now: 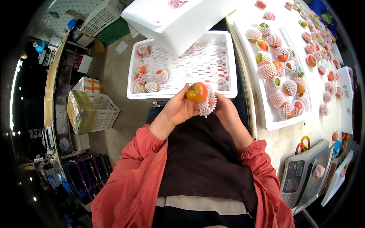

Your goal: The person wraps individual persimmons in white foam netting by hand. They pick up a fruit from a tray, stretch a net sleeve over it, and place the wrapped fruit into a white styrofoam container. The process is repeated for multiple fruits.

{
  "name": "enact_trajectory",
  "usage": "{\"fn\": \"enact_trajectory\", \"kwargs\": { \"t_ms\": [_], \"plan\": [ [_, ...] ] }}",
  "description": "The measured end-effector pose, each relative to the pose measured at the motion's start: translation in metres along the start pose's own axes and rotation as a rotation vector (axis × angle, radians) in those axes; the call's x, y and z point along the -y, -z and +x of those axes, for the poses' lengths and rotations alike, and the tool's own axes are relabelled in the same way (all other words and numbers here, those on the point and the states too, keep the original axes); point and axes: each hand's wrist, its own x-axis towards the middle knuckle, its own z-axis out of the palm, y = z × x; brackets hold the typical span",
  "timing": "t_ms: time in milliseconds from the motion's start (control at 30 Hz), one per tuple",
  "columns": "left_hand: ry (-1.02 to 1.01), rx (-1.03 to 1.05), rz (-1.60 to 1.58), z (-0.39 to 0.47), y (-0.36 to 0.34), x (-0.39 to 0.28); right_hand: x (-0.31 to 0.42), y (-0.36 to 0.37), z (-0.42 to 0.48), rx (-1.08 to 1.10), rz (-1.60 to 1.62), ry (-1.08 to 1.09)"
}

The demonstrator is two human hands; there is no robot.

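My left hand (181, 107) holds a red and green tomato (197, 92) by its side, with the thumb near its upper left. My right hand (226, 109) grips a white foam net sleeve (207, 107), which lies against the tomato's right side; its fingertips are partly hidden behind the net. Just beyond my hands is a white foam box (182, 95) with several net-wrapped tomatoes (162, 75) at its left and a layer of foam netting (185, 68) over the rest. A stack of white foam (182, 28) covers part of the box's far side.
On the table to the right, a foam tray (268, 125) holds many netted tomatoes, and more lie beyond it. A weighing scale (293, 176) stands at the lower right, near a tape-like yellow ring (306, 142). Plastic crates (107, 109) and shelves are at the left.
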Motion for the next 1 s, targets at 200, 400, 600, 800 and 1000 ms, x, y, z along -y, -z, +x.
{"fn": "enact_trajectory", "kwargs": {
  "t_ms": [200, 400, 600, 800, 1000],
  "plan": [
    [0.051, -0.050, 0.227, -0.002, -0.002, 0.006, 0.009, 0.004, 0.002, 0.110, 0.083, -0.039],
    [-0.239, -0.370, 0.892, 0.003, -0.007, 0.013, 0.005, -0.004, -0.009, -0.115, -0.841, 0.789],
    [-0.295, -0.494, 0.842, 0.006, -0.010, 0.016, -0.003, -0.003, -0.019, -0.115, -0.832, 0.842],
    [-0.373, -0.509, 1.037, 0.008, 0.000, 0.035, -0.009, -0.010, -0.014, -0.186, -1.134, 0.685],
    [-0.539, -0.464, 1.403, 0.010, 0.011, 0.055, -0.020, -0.003, -0.033, -0.373, -1.171, 0.708]
  ]
}}
